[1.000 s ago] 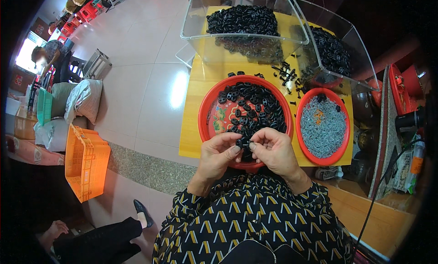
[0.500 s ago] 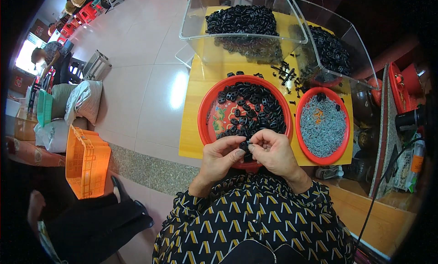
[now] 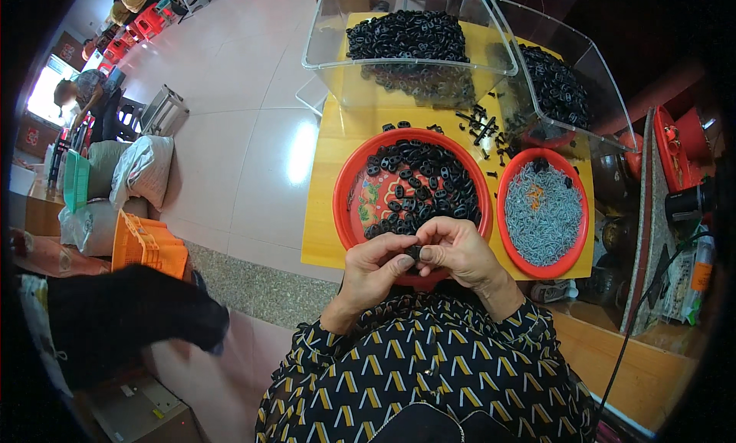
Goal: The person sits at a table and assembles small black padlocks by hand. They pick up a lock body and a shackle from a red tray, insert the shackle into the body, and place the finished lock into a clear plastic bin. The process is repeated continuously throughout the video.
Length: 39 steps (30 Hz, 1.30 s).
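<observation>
Above the near rim of a round red tray (image 3: 341,213), my left hand (image 3: 369,273) and my right hand (image 3: 465,257) meet, thumbs and fingers pinching. Between the fingertips is a small black plastic piece (image 3: 415,252), mostly covered by them. Whether a screw is also in the right fingertips cannot be made out. Many loose black two-holed pieces (image 3: 452,184) lie in the round tray, heaped toward its right side. To the right, an oval red tray (image 3: 504,240) holds a layer of small silvery screws (image 3: 543,222), with a few black pieces at its far end.
Two clear plastic bins (image 3: 414,67) (image 3: 606,75) of black pieces stand at the back of the yellow table (image 3: 322,228). Black parts (image 3: 484,129) lie scattered before them. On the left are an orange crate (image 3: 149,244), white sacks (image 3: 142,171) and a person's dark-clothed leg (image 3: 146,309).
My fingers have shifted slightly around the black piece, which shows less now. At the lower left, the other person's dark-clothed leg has swung up, covering part of the orange crate.
</observation>
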Motion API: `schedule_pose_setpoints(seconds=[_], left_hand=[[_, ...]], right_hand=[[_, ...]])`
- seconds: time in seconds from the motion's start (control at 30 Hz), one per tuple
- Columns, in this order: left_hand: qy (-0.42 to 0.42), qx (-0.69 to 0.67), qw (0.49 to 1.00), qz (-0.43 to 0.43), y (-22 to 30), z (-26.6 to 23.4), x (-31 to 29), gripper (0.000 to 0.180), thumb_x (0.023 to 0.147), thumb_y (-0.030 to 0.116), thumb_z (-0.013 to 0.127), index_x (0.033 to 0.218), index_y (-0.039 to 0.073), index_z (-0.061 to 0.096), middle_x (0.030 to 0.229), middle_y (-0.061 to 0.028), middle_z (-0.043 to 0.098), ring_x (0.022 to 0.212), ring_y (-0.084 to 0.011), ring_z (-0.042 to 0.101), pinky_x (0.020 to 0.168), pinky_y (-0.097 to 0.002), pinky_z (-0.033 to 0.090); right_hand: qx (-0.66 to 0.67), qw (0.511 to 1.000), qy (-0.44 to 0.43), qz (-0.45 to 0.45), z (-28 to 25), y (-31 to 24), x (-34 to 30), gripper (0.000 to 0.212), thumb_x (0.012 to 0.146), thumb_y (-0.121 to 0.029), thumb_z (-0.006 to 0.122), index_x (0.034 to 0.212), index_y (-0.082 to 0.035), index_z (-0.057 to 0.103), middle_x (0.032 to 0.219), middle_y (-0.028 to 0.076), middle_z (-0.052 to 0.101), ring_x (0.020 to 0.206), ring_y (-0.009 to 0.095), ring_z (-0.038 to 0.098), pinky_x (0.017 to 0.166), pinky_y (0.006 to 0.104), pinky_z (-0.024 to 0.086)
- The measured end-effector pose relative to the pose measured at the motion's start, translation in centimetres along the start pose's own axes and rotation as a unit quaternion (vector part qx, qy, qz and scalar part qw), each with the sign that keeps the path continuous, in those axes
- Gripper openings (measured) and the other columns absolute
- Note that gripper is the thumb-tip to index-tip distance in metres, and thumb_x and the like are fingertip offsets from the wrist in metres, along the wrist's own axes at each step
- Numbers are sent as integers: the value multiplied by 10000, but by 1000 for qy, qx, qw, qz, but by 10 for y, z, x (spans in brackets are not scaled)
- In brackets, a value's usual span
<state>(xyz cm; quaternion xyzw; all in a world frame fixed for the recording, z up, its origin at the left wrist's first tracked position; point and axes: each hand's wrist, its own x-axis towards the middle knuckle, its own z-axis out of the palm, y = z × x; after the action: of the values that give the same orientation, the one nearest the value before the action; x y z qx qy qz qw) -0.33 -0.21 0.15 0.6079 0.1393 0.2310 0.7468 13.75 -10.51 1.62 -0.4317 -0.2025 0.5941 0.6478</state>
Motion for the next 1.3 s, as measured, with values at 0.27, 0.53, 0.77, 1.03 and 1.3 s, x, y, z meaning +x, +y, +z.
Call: schedule_pose_setpoints(seconds=[0.27, 0.53, 0.77, 1.03, 1.3], left_hand=[[26, 42, 998, 27, 1, 5, 0, 257, 781, -45, 559, 1038, -30, 567, 883, -71, 590, 790, -105, 561, 692, -218, 456], [34, 94, 990, 99, -5, 8, 1, 258, 761, -55, 573, 1018, -39, 567, 854, -98, 600, 782, -139, 574, 689, -242, 457], [31, 104, 987, 122, -8, 8, 5, 252, 784, -38, 568, 1036, -35, 560, 869, -86, 586, 758, -124, 560, 663, -225, 447], [49, -70, 996, 22, -9, 7, 3, 291, 827, 14, 555, 1116, -14, 538, 893, -38, 542, 698, -68, 499, 596, -180, 409], [35, -4, 999, 37, -1, 8, -2, 290, 816, 19, 569, 1102, -21, 546, 898, -53, 550, 724, -82, 503, 622, -192, 416]], right_hand=[[15, 1000, 0, -10, 1, 6, 1, 136, 796, -70, 616, 871, 1, 526, 755, 29, 551, 630, 98, 573, 577, 209, 512], [-25, 999, -33, 16, -2, -1, 5, 120, 804, -80, 608, 857, -8, 528, 741, 21, 549, 628, 85, 570, 562, 204, 508], [-12, 1000, -20, -3, -2, 3, 7, 117, 812, -89, 601, 861, -9, 532, 745, 24, 551, 630, 86, 573, 563, 206, 513], [73, 997, -3, 38, -2, -10, 2, 167, 828, -128, 584, 909, 11, 541, 762, 65, 573, 642, 128, 595, 558, 222, 520], [-10, 1000, 13, 21, 4, -6, -12, 159, 858, -122, 538, 905, 30, 539, 749, 73, 564, 636, 124, 584, 548, 226, 509]])
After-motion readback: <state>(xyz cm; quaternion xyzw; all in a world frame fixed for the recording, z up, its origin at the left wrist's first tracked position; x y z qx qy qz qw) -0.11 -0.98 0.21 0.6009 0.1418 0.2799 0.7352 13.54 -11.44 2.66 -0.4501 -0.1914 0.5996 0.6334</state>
